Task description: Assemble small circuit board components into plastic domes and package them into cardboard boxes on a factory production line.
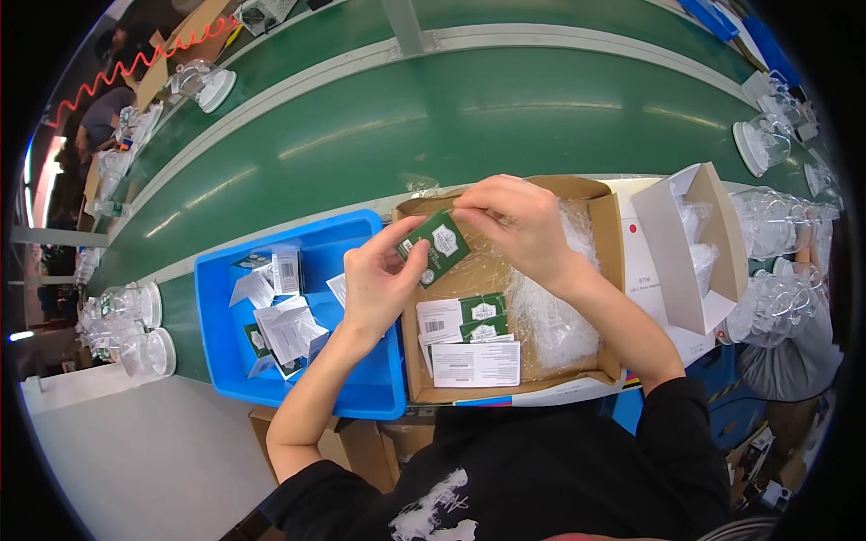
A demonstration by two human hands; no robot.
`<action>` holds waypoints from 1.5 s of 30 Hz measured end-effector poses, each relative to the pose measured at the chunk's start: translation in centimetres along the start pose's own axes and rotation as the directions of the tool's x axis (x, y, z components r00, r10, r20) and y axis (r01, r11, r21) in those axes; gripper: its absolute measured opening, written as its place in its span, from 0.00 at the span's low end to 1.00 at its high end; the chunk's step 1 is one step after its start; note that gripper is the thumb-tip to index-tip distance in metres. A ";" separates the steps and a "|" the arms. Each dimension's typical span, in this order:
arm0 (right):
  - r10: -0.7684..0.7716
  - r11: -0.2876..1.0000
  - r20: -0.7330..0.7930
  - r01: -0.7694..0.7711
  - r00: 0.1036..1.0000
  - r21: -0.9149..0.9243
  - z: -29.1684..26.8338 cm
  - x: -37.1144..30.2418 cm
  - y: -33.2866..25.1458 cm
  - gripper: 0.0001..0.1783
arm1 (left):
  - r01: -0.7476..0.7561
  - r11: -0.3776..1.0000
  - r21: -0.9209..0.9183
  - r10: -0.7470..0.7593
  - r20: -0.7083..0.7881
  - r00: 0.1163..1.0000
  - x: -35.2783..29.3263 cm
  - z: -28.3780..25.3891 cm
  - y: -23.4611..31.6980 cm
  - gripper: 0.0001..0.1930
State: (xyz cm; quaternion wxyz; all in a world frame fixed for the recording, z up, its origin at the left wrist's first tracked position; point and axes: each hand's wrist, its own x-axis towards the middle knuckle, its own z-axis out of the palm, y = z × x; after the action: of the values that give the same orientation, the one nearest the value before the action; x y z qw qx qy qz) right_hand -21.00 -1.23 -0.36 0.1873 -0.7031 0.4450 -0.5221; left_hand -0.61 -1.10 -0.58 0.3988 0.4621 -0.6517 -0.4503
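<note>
A small green printed card (439,245) with a white emblem is held up over the cardboard tray (610,236). My left hand (379,275) pinches it between thumb and fingers along its left side. Close by the card's upper right corner, my right hand (516,221) is closed in a pinch; what lies between its fingertips is too small to make out. Below the hands, green and white cards (476,365) lie overlapping in the tray. Fine clear strands (555,320) are bunched on the tray's right side.
Left of the tray stands a blue plastic bin (302,403) with folded white and green cards. An upright white box (690,261) with clear contents is at the right. Beyond runs a green conveyor belt (541,113); clear domes on white bases (762,146) stand around.
</note>
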 end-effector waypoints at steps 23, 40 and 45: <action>-0.099 0.982 0.005 0.097 0.995 0.163 1.0 -1.3 0.6 0.05 | 0.047 0.981 0.189 -0.067 0.099 0.993 -0.3 -1.3 -0.7 0.15; -0.179 0.972 0.019 0.179 0.984 -0.149 0.8 -1.3 0.3 0.12 | 0.051 0.971 0.234 -0.078 0.110 0.991 -0.6 -1.2 -0.4 0.17; -0.134 0.965 0.100 0.153 0.986 -0.213 1.1 -1.5 0.6 0.11 | -0.030 0.932 0.361 -0.012 0.113 0.994 -0.6 -1.2 -1.3 0.17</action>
State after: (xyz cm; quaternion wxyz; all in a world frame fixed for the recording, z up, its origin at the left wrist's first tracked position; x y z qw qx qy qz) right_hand -20.35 -0.60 -2.07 0.0888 -0.7712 0.4395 -0.4518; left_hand 0.97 -0.98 -1.56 0.2712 0.4984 -0.7470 -0.3464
